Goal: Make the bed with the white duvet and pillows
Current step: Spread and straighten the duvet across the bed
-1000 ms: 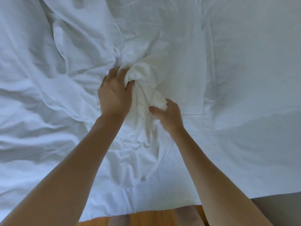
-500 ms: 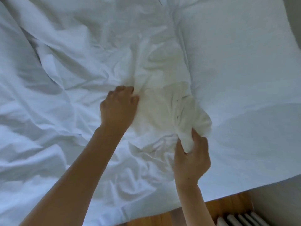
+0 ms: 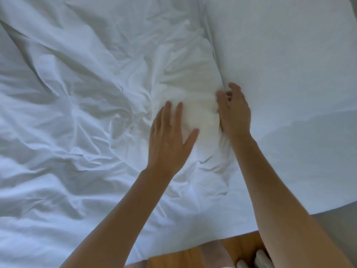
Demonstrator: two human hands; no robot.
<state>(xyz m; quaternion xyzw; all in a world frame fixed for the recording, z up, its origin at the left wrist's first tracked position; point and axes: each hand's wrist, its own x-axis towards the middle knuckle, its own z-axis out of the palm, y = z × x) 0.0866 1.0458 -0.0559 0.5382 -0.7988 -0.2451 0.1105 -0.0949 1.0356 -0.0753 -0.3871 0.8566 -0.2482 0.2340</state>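
A: Hands first, left hand [image 3: 170, 138]?
B: Flat, fingers straight and spread, palm pressing down on the white duvet [image 3: 87, 97], gripping nothing.
A: Right hand [image 3: 234, 111]?
B: Fingers curled, digging into the duvet fabric at a bunched, yellowish lump [image 3: 197, 105] that sits between both hands. Looks like it pinches cloth, though the grip is partly blurred.
A: Where's the duvet on the bed?
B: Crumpled, covering the near edge and spreading left and far. Wooden floor [image 3: 193, 256] shows below the near edge.
A: Further out?
B: Smoother white surface [image 3: 289, 64] on the right side, running to the far right corner; can't tell whether sheet or pillow.
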